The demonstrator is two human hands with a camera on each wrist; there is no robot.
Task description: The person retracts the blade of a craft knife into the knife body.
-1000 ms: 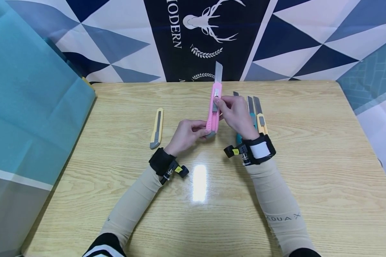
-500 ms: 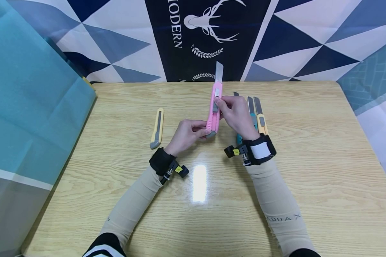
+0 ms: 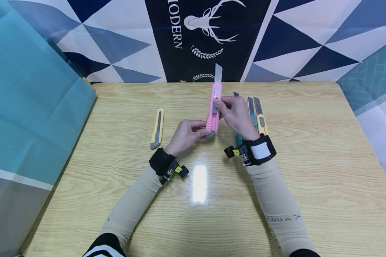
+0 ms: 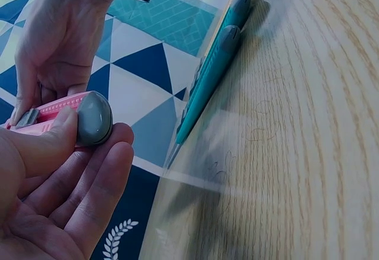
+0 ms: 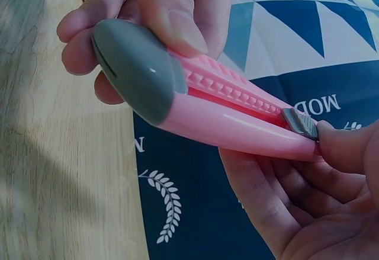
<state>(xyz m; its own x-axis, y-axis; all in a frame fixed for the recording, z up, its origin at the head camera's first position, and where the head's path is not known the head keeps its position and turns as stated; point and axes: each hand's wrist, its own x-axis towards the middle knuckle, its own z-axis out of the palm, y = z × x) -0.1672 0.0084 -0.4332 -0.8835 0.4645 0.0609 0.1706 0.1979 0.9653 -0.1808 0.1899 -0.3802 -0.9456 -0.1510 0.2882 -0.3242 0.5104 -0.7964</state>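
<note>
A pink utility knife (image 3: 213, 121) is held up over the table with its metal blade (image 3: 218, 74) extended, pointing away from me. My left hand (image 3: 187, 135) pinches its grey end cap (image 5: 133, 70) and the rear of the handle between thumb and fingers. Farther up, my right hand (image 3: 238, 115) grips the body, thumb on the grey slider (image 5: 300, 124). Beyond my right hand lie teal utility knives (image 4: 207, 85) and a yellow one (image 3: 261, 124), blades out; the right hand and wrist partly cover them.
A yellow utility knife (image 3: 157, 128), no blade protruding, lies left of my left hand on the wooden table (image 3: 193, 228). Patterned cloth (image 3: 122, 46) hangs behind the far edge. A blue covered surface (image 3: 35, 92) borders the left side.
The right thumb and slider have shifted slightly back toward the end cap, and the blade tip sticks out a little less. The left hand has stayed in place.
</note>
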